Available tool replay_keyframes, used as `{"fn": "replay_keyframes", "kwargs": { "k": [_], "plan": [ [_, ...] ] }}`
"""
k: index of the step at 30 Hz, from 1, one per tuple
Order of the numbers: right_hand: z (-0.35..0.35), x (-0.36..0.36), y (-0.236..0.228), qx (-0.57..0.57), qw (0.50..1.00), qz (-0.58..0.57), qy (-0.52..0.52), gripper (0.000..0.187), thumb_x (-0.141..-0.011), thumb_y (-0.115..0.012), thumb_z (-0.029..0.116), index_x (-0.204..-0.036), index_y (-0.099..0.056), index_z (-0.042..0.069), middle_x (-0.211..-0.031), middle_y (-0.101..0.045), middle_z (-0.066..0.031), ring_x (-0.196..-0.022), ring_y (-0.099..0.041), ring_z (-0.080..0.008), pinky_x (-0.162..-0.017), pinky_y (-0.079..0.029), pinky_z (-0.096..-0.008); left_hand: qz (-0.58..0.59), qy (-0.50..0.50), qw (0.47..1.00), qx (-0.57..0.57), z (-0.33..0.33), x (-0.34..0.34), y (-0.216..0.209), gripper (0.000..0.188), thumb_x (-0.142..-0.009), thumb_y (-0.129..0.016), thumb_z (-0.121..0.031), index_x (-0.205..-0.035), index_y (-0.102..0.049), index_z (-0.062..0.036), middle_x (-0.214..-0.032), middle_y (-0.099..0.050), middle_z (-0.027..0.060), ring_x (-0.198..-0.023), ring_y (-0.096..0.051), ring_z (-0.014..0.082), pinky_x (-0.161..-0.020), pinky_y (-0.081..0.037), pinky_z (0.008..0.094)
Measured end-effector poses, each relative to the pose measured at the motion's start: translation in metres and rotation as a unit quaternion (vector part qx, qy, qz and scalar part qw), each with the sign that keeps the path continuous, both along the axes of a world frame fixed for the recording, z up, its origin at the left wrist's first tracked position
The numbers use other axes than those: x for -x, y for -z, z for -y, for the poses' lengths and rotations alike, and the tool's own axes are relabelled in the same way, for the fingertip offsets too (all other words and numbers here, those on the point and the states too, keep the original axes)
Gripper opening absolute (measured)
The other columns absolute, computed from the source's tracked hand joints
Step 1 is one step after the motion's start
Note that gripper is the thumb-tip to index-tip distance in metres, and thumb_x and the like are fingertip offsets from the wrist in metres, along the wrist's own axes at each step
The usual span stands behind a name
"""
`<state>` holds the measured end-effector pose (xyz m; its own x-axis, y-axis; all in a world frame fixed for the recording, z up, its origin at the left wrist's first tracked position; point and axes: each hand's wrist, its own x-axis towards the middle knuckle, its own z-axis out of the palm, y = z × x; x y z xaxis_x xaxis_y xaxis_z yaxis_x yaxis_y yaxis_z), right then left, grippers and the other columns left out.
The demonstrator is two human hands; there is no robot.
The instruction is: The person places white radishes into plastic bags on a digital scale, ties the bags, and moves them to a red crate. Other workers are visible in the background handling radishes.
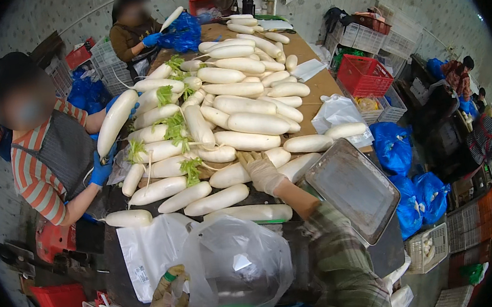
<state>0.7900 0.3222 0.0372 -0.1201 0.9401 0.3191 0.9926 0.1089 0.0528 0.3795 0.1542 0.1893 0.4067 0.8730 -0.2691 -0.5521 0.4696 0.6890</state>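
Note:
Long white daikon radishes lie heaped along the table, some with green leaf stubs. My right hand, in a pale glove, reaches over the near side of the heap. Its fingers are stretched out and touch a daikon. Close to me, my left hand, in a tan glove, is closed on the rim of a large clear plastic bag. The bag gapes wide, and no daikon shows inside. Just beyond it, a single daikon lies crosswise.
A metal tray sits by my right forearm; flat white bags lie at left. One co-worker holds a daikon; another person stands at the far end. Blue bags and a red crate stand to the right.

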Motion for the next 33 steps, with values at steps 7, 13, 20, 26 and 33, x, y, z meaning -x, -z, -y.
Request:
{"fn": "replay_keyframes", "kwargs": {
  "k": [7, 13, 20, 26, 33],
  "plan": [
    [-0.022, -0.017, 0.002, 0.142, 0.989, 0.021, -0.017, 0.066, -0.072, -0.077, 0.015, -0.131, -0.050, 0.001, -0.122, -0.060, -0.0205, -0.115, -0.061, -0.0335, -0.100, -0.047, -0.0456, -0.029, 0.005, 1.000, 0.004, -0.007, -0.013, -0.006, 0.076, -0.084, -0.075, -0.030, -0.141, -0.046, 0.0103, -0.120, -0.063, 0.0185, -0.057, -0.051, 0.0085, -0.050, -0.037, 0.0215],
    [0.027, 0.011, -0.101, -0.036, 0.931, -0.364, 0.010, 0.099, -0.069, -0.090, 0.033, -0.146, -0.039, -0.003, -0.127, -0.060, -0.0263, -0.119, -0.059, -0.0417, -0.103, -0.049, -0.0453, -0.034, -0.031, 0.999, 0.021, 0.006, -0.013, -0.004, 0.073, -0.081, -0.065, -0.024, -0.146, -0.045, 0.0034, -0.126, -0.058, 0.0115, -0.056, -0.041, 0.0046, -0.049, -0.033, 0.0186],
    [0.171, 0.065, -0.261, -0.250, 0.732, -0.634, -0.009, 0.063, -0.087, -0.077, 0.022, -0.139, -0.048, -0.001, -0.121, -0.064, -0.0102, -0.105, -0.063, -0.0177, -0.092, -0.052, -0.0328, -0.016, 0.044, 0.999, -0.012, 0.005, -0.033, -0.009, 0.075, -0.087, -0.060, -0.032, -0.152, -0.039, -0.0021, -0.140, -0.052, 0.0102, -0.064, -0.046, 0.0039, -0.058, -0.040, 0.0174],
    [0.255, 0.113, -0.271, -0.112, 0.799, -0.568, -0.162, 0.070, -0.086, -0.078, 0.031, -0.141, -0.048, -0.001, -0.125, -0.063, -0.0169, -0.108, -0.065, -0.0299, -0.096, -0.052, -0.0419, 0.003, 0.048, 0.999, -0.015, 0.009, -0.032, -0.013, 0.078, -0.083, -0.065, -0.028, -0.150, -0.040, 0.0031, -0.140, -0.052, 0.0108, -0.075, -0.048, 0.0021, -0.066, -0.039, 0.0146],
    [0.228, 0.152, -0.152, 0.169, 0.957, -0.178, -0.153, 0.087, -0.075, -0.084, 0.032, -0.143, -0.045, -0.003, -0.122, -0.063, -0.0240, -0.108, -0.065, -0.0371, -0.096, -0.052, -0.0429, 0.023, -0.029, 0.987, -0.154, -0.008, 0.028, -0.045, 0.076, -0.085, -0.064, -0.034, -0.149, -0.043, 0.0022, -0.134, -0.060, 0.0141, -0.076, -0.059, 0.0032, -0.063, -0.050, 0.0179]
  ]
}}
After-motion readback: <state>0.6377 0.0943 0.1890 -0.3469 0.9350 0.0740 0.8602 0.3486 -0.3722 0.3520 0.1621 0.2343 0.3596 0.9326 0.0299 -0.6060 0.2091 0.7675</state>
